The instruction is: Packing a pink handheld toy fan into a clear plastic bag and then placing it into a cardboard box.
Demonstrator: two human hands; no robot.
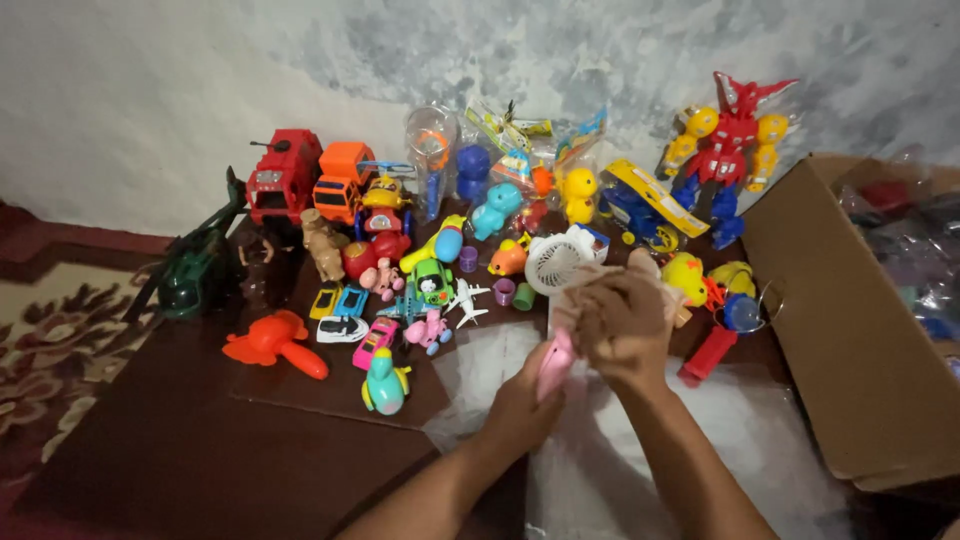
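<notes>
Left hand [520,405]: grip closed round pink handle of handheld fan [553,290], white grille head up, above dark worktop [200,450]. Right hand [625,320]: grip holding beige cloth [600,295] against fan. Judged light, rigid plastic, grille fragile; hold by handle. Beyond: toy plane [467,298], cardboard box [840,330].

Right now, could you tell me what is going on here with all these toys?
A person holds a small handheld fan by its pink handle in the left hand, while the right hand presses a cloth against it. Many plastic toys, among them a red fire truck, lie beyond. An open cardboard box stands at the right.
</notes>
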